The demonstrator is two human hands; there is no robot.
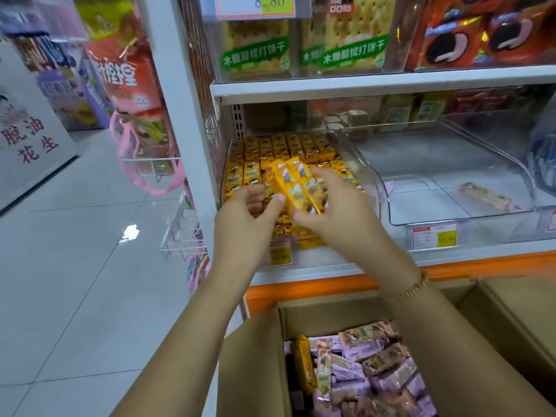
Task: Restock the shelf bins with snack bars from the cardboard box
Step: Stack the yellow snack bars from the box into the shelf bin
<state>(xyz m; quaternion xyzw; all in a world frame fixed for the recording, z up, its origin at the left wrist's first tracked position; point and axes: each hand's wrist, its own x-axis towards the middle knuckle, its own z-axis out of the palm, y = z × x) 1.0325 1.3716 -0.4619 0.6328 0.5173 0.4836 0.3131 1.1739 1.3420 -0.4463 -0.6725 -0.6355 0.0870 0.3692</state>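
Two yellow snack bars (296,186) are held between my hands, just above the front of a clear shelf bin (368,179) packed with rows of the same yellow bars. My left hand (246,218) pinches their near end with thumb and fingers. My right hand (334,206) grips them from the right side. Below my forearms stands the open cardboard box (255,356), holding several purple-wrapped bars (376,377) and one yellow bar (304,362) at its left side.
The clear bin to the right (451,164) holds a single wrapped bar (487,195). Price tags (434,236) hang on the shelf front. Cracker and cookie packs fill the shelf above (361,82). Hanging snack bags (141,115) and tiled floor (75,251) lie to the left.
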